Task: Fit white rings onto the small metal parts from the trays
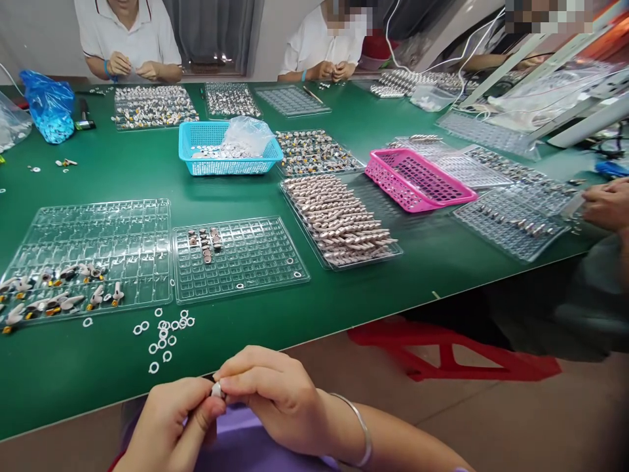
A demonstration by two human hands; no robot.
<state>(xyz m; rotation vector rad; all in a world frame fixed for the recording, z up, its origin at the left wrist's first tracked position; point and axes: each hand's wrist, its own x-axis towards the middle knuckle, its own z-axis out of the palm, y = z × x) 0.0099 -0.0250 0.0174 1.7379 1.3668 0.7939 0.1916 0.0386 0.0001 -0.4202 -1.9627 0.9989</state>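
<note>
My left hand (171,426) and my right hand (270,393) meet below the near edge of the green table (344,295), over my lap. Both pinch one small silvery metal part (217,389) between their fingertips. A silver bangle (358,426) circles my right wrist. Just beyond the hands, several small white rings (162,334) lie loose on the table. Behind them stand two clear plastic trays: the left tray (88,255) holds several white-and-yellow pieces, the right tray (240,255) holds a few small dark parts in its top-left cells.
A full tray of brownish metal pieces (339,219), a pink basket (417,178) and a blue basket (228,149) with a plastic bag sit mid-table. Two people work at the far side, another person's hand (607,203) at the right. A red stool (442,347) stands under the table.
</note>
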